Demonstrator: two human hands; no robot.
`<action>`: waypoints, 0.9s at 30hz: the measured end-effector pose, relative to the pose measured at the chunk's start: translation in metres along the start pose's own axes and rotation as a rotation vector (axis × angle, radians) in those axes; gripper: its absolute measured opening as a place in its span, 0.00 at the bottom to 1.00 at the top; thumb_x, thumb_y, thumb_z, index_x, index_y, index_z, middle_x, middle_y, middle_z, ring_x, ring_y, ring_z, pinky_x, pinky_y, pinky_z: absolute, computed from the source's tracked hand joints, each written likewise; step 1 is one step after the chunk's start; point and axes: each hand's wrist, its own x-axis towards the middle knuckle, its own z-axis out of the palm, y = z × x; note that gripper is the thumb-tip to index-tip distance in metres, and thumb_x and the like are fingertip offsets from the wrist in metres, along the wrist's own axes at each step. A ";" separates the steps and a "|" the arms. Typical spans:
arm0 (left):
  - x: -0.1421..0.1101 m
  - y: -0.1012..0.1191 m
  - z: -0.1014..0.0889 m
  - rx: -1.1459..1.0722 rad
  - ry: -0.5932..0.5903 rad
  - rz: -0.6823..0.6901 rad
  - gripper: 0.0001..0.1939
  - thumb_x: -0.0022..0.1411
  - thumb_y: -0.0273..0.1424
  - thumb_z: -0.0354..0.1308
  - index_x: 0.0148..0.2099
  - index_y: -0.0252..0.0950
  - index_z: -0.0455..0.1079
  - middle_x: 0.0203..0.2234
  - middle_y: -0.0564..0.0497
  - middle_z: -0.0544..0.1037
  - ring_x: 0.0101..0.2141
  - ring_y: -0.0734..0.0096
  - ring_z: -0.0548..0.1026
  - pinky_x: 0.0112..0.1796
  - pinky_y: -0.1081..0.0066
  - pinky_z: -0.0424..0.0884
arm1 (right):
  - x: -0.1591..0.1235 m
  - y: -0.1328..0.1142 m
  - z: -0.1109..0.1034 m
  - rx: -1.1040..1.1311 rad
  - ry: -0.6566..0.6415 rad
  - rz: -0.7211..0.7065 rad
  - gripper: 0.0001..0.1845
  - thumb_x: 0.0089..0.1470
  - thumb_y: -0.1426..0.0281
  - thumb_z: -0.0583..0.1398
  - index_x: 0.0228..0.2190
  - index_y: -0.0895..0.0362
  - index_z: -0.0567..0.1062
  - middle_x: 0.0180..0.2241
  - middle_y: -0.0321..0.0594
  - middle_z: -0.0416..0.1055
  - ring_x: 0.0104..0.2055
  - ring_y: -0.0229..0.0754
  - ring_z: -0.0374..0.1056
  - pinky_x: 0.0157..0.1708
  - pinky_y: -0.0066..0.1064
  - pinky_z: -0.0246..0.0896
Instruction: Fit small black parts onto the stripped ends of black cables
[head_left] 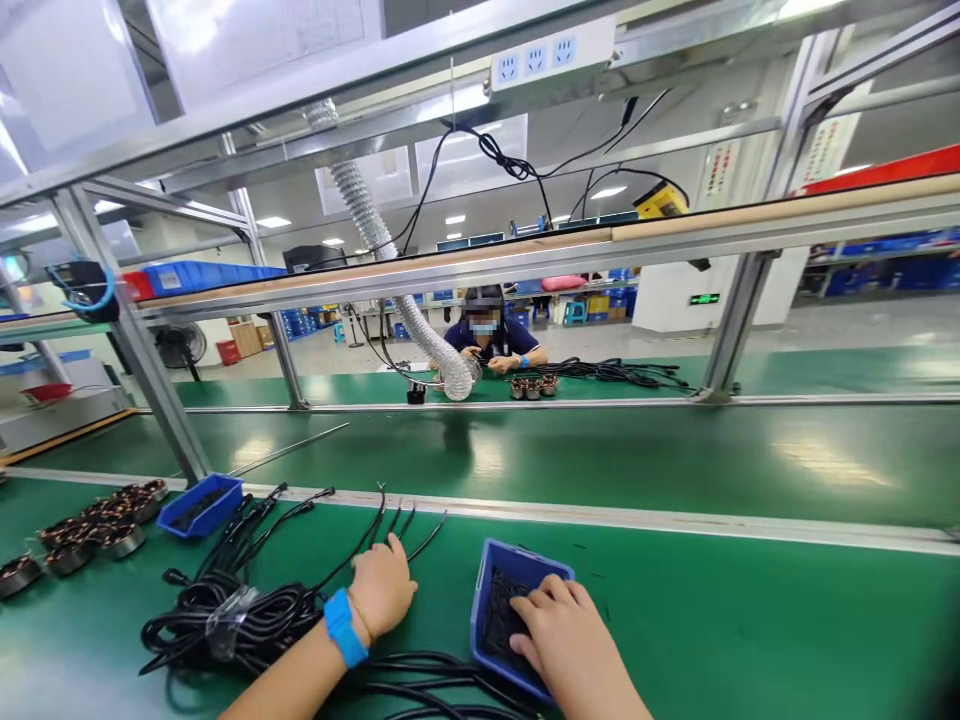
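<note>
My left hand [381, 588], with a blue wristband, is closed in a fist round several thin black cables [390, 525] whose ends fan out beyond it. These run back to a coiled black cable bundle [225, 620] taped together on the green mat. My right hand [559, 635] reaches into a small blue bin [495, 560] of little black parts, fingers curled down into them. What the fingertips pinch is hidden.
A second blue bin [199, 505] and several round copper-wound motor parts [97, 525] lie at the left. A metal rail [600, 517] crosses beyond the hands. Across the bench a seated person [487, 340] works beside a flexible silver duct [420, 330].
</note>
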 end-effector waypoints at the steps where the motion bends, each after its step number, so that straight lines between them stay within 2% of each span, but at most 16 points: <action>1: -0.001 0.003 0.007 -0.018 0.000 -0.005 0.29 0.61 0.28 0.59 0.62 0.20 0.63 0.45 0.20 0.74 0.45 0.31 0.75 0.43 0.45 0.68 | 0.000 -0.002 0.005 -0.019 -0.009 -0.003 0.08 0.43 0.78 0.71 0.28 0.54 0.83 0.28 0.44 0.80 0.39 0.55 0.72 0.43 0.44 0.60; 4: -0.005 0.010 0.018 -0.082 0.017 -0.002 0.27 0.62 0.20 0.49 0.64 0.21 0.61 0.50 0.20 0.70 0.49 0.36 0.73 0.45 0.52 0.67 | -0.001 -0.008 0.016 -0.029 0.002 -0.003 0.13 0.46 0.83 0.66 0.22 0.53 0.82 0.25 0.44 0.79 0.36 0.51 0.73 0.39 0.40 0.60; 7: -0.002 0.009 0.016 -0.184 -0.010 0.044 0.25 0.58 0.21 0.52 0.58 0.20 0.66 0.48 0.23 0.72 0.45 0.40 0.76 0.42 0.56 0.68 | -0.001 -0.011 0.022 -0.014 0.024 0.015 0.17 0.48 0.86 0.62 0.20 0.53 0.81 0.24 0.42 0.78 0.35 0.48 0.73 0.36 0.36 0.59; 9: 0.000 0.008 0.010 -0.270 -0.035 0.101 0.17 0.58 0.24 0.52 0.48 0.23 0.72 0.39 0.30 0.77 0.40 0.43 0.77 0.40 0.57 0.68 | 0.000 -0.010 0.023 -0.008 0.032 0.032 0.18 0.48 0.87 0.61 0.21 0.53 0.81 0.24 0.41 0.78 0.34 0.46 0.73 0.33 0.34 0.59; 11: -0.002 0.009 0.001 -0.369 -0.047 0.184 0.12 0.61 0.26 0.50 0.40 0.30 0.74 0.34 0.37 0.78 0.39 0.49 0.77 0.40 0.61 0.67 | 0.000 -0.008 0.022 0.007 0.041 0.057 0.19 0.49 0.87 0.60 0.23 0.52 0.82 0.26 0.39 0.78 0.34 0.45 0.74 0.31 0.32 0.60; 15: -0.016 0.017 -0.021 -0.572 -0.078 0.417 0.14 0.66 0.33 0.48 0.32 0.37 0.72 0.31 0.49 0.78 0.39 0.63 0.75 0.41 0.70 0.66 | 0.001 -0.001 0.008 0.134 0.023 0.065 0.19 0.57 0.84 0.57 0.34 0.52 0.82 0.31 0.38 0.78 0.36 0.44 0.75 0.34 0.30 0.64; 17: -0.024 0.024 -0.031 -0.773 -0.181 0.542 0.14 0.66 0.34 0.49 0.31 0.37 0.70 0.27 0.53 0.76 0.34 0.67 0.75 0.39 0.71 0.67 | 0.001 0.000 -0.004 0.228 -0.011 0.091 0.16 0.58 0.83 0.57 0.35 0.53 0.82 0.32 0.38 0.78 0.36 0.45 0.75 0.35 0.30 0.65; 19: -0.027 0.033 -0.035 -1.039 -0.365 0.617 0.10 0.64 0.36 0.52 0.36 0.36 0.70 0.26 0.54 0.73 0.28 0.70 0.74 0.33 0.72 0.68 | 0.002 -0.001 -0.017 0.322 -0.022 0.151 0.13 0.59 0.81 0.58 0.33 0.54 0.80 0.32 0.38 0.78 0.36 0.45 0.75 0.36 0.30 0.66; 20: -0.027 0.038 -0.034 -1.153 -0.448 0.620 0.11 0.63 0.38 0.53 0.39 0.35 0.69 0.26 0.55 0.72 0.25 0.72 0.74 0.29 0.73 0.67 | 0.002 -0.002 -0.022 0.371 -0.012 0.174 0.13 0.60 0.80 0.57 0.32 0.55 0.80 0.32 0.38 0.78 0.37 0.45 0.75 0.36 0.31 0.67; 22: -0.022 0.048 -0.027 -1.302 -0.513 0.572 0.15 0.60 0.42 0.57 0.41 0.35 0.67 0.27 0.56 0.71 0.20 0.75 0.72 0.22 0.75 0.63 | 0.002 -0.003 -0.031 0.475 0.045 0.198 0.13 0.62 0.78 0.56 0.32 0.55 0.78 0.32 0.38 0.77 0.36 0.44 0.75 0.37 0.31 0.67; 24: -0.016 0.054 -0.016 -1.405 -0.490 0.485 0.20 0.54 0.45 0.63 0.38 0.35 0.66 0.25 0.57 0.70 0.18 0.77 0.70 0.20 0.76 0.59 | 0.002 -0.003 -0.036 0.584 0.126 0.207 0.12 0.63 0.75 0.54 0.33 0.54 0.77 0.33 0.38 0.77 0.36 0.43 0.74 0.38 0.30 0.67; 27: -0.008 0.055 -0.004 -1.531 -0.484 0.322 0.22 0.46 0.44 0.69 0.31 0.34 0.65 0.21 0.57 0.69 0.20 0.77 0.69 0.22 0.75 0.59 | 0.000 -0.002 -0.040 0.725 0.209 0.223 0.12 0.64 0.71 0.53 0.33 0.53 0.76 0.33 0.38 0.77 0.35 0.42 0.74 0.37 0.29 0.67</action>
